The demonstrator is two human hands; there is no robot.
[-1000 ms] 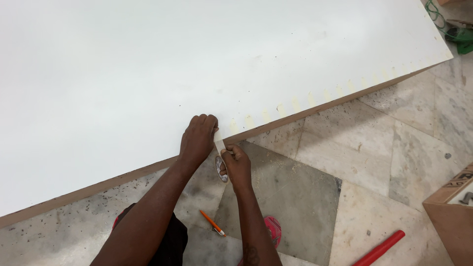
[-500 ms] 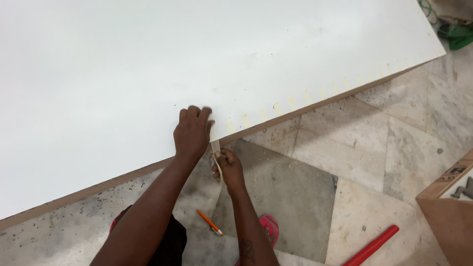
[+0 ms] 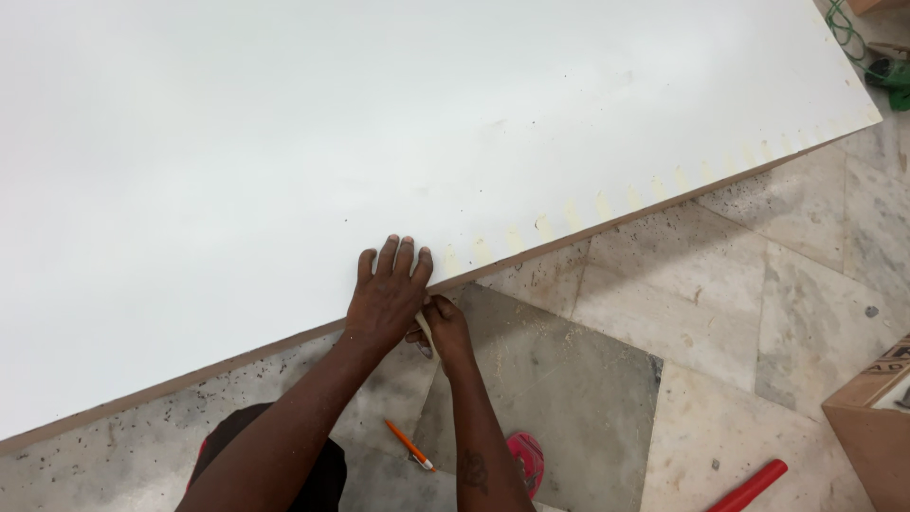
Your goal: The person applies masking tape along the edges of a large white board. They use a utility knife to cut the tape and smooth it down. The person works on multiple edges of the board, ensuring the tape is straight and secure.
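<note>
A large white laminated board [image 3: 379,123] lies flat and fills most of the head view. Its brown near edge [image 3: 607,223] carries several pale tape strips [image 3: 542,228] folded over onto the top face. My left hand [image 3: 387,294] rests flat on the board right at this edge, fingers spread slightly. Just beside and below it, my right hand [image 3: 444,327] pinches a small pale strip of tape [image 3: 424,332] against the edge face. The strip is mostly covered by my fingers.
An orange pencil [image 3: 409,445] lies on the marble tile floor [image 3: 720,313] near my arms. A red handle [image 3: 749,486] lies at lower right beside a cardboard box [image 3: 872,427]. A pink sandal [image 3: 527,458] shows under my right forearm. Green cord [image 3: 886,71] sits at top right.
Both hands have shifted slightly left along the board's edge. My left hand has flattened further onto the white face while the right hand stays closed on the tape at the edge.
</note>
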